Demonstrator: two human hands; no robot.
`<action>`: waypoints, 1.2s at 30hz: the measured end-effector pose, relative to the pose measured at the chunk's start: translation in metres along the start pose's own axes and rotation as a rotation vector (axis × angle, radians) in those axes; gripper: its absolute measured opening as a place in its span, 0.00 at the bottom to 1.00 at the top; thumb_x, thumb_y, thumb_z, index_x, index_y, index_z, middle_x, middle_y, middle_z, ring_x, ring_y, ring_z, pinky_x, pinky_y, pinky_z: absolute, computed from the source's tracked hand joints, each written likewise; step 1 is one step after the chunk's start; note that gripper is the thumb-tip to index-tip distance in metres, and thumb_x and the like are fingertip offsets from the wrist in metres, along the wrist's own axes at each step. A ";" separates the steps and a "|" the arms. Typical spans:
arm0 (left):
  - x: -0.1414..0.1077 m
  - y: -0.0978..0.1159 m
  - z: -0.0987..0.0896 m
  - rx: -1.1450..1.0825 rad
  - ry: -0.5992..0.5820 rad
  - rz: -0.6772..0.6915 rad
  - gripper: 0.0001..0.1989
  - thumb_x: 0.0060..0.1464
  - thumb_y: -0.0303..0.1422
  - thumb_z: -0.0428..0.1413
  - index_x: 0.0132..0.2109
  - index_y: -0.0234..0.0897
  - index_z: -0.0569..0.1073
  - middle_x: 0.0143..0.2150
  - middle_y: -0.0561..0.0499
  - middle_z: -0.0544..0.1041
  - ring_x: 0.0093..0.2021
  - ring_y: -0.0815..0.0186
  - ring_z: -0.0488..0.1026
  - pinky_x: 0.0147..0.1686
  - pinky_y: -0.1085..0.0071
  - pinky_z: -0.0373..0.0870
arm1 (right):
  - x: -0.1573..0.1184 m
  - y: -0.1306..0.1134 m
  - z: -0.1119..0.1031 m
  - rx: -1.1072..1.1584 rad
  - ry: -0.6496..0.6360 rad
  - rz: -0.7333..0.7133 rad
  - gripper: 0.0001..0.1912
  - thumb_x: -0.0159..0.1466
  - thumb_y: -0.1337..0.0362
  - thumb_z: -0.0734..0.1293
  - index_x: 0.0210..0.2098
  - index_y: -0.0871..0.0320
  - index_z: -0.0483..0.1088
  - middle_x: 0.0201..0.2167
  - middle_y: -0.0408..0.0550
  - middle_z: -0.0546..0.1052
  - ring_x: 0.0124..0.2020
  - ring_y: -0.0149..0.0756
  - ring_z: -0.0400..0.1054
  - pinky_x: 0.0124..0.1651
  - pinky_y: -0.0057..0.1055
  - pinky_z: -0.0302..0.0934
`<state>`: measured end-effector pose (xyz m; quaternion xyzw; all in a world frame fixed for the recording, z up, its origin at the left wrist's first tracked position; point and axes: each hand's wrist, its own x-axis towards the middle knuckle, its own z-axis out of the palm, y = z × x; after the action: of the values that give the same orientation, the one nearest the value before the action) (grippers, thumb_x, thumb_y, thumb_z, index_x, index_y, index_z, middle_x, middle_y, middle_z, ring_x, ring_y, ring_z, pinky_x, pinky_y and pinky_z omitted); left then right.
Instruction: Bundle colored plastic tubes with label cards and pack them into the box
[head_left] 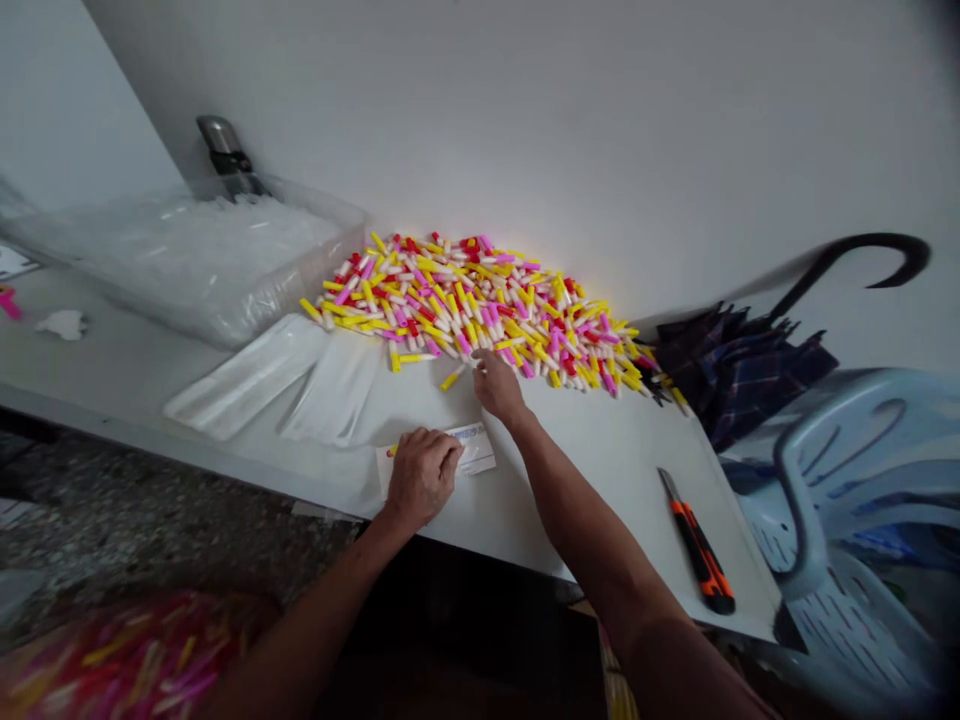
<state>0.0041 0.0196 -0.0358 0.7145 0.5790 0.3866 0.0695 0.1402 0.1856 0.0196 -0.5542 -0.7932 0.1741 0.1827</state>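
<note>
A long heap of small yellow, pink, red and white sticks lies along the wall side of the white table. My right hand reaches to the front edge of the heap, its fingers closed together; what is between them, if anything, is too small to tell. Nearer the table's front edge, my left hand rests with bent fingers on a white printed card, covering its middle. A bit of yellow and red shows at the card's left end. One loose yellow and white stick lies just left of my right hand.
Flat clear plastic bags lie left of the hands, before a clear bin. An orange and black cutter is at the right. Beyond stand a dark umbrella and a light blue chair. A bottle stands behind the bin.
</note>
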 end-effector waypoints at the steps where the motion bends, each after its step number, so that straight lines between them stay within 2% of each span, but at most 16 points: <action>1: 0.000 0.000 0.000 -0.005 -0.004 -0.002 0.11 0.70 0.35 0.52 0.39 0.41 0.76 0.37 0.49 0.81 0.41 0.57 0.72 0.43 0.58 0.62 | 0.010 -0.002 0.003 -0.053 -0.047 -0.100 0.23 0.68 0.74 0.62 0.62 0.61 0.71 0.56 0.60 0.76 0.52 0.45 0.71 0.52 0.35 0.63; 3: 0.000 0.000 0.000 -0.015 -0.009 -0.010 0.10 0.70 0.35 0.53 0.39 0.41 0.76 0.37 0.49 0.81 0.41 0.58 0.72 0.43 0.58 0.62 | 0.021 -0.002 0.007 -0.137 -0.172 -0.280 0.24 0.66 0.77 0.63 0.59 0.61 0.74 0.59 0.59 0.73 0.55 0.45 0.69 0.55 0.35 0.62; 6: 0.000 0.000 -0.001 -0.026 -0.007 -0.012 0.11 0.70 0.35 0.52 0.39 0.41 0.76 0.37 0.49 0.81 0.41 0.57 0.72 0.44 0.58 0.62 | 0.022 0.006 0.008 -0.189 -0.250 -0.369 0.16 0.68 0.73 0.63 0.52 0.62 0.77 0.53 0.59 0.74 0.53 0.45 0.68 0.56 0.35 0.61; 12: 0.000 -0.003 -0.001 -0.040 0.008 -0.020 0.10 0.70 0.34 0.52 0.39 0.41 0.75 0.37 0.49 0.81 0.41 0.57 0.73 0.44 0.57 0.62 | -0.011 0.031 -0.003 -0.065 -0.167 -0.301 0.11 0.71 0.66 0.63 0.48 0.60 0.76 0.46 0.55 0.76 0.47 0.42 0.69 0.49 0.33 0.61; 17: 0.000 -0.004 0.001 -0.050 0.034 -0.011 0.10 0.69 0.34 0.53 0.38 0.41 0.75 0.38 0.50 0.81 0.41 0.58 0.73 0.44 0.58 0.63 | -0.061 0.047 -0.032 0.140 -0.075 -0.192 0.11 0.72 0.58 0.64 0.42 0.57 0.75 0.38 0.49 0.78 0.37 0.38 0.69 0.43 0.33 0.61; 20: -0.001 -0.004 0.000 -0.040 0.043 -0.003 0.10 0.69 0.34 0.53 0.38 0.41 0.76 0.37 0.50 0.81 0.41 0.58 0.73 0.44 0.58 0.63 | -0.092 0.051 -0.054 0.212 -0.117 -0.142 0.13 0.71 0.54 0.66 0.42 0.56 0.77 0.37 0.48 0.79 0.34 0.37 0.69 0.40 0.33 0.61; 23: 0.000 -0.003 -0.001 -0.030 0.048 0.006 0.11 0.70 0.35 0.53 0.38 0.41 0.77 0.37 0.50 0.81 0.41 0.58 0.73 0.44 0.58 0.63 | -0.112 0.052 -0.065 0.235 -0.181 -0.133 0.13 0.70 0.55 0.67 0.40 0.55 0.80 0.37 0.48 0.79 0.34 0.38 0.70 0.39 0.33 0.61; 29: 0.000 -0.001 -0.002 -0.034 0.049 0.003 0.11 0.70 0.36 0.52 0.39 0.42 0.77 0.38 0.49 0.81 0.42 0.58 0.74 0.45 0.58 0.64 | -0.118 0.047 -0.057 0.235 -0.256 -0.156 0.10 0.68 0.59 0.68 0.39 0.56 0.82 0.35 0.48 0.79 0.33 0.37 0.70 0.38 0.32 0.61; 36: -0.001 -0.001 -0.002 -0.019 0.043 0.041 0.10 0.70 0.34 0.52 0.40 0.41 0.77 0.39 0.49 0.82 0.42 0.57 0.73 0.44 0.58 0.63 | -0.114 0.017 -0.032 0.240 -0.288 -0.211 0.08 0.65 0.67 0.68 0.34 0.58 0.80 0.33 0.48 0.77 0.32 0.35 0.68 0.40 0.32 0.60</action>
<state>0.0018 0.0186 -0.0349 0.7169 0.5620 0.4088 0.0562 0.2057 0.0863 0.0290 -0.4119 -0.8382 0.3247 0.1493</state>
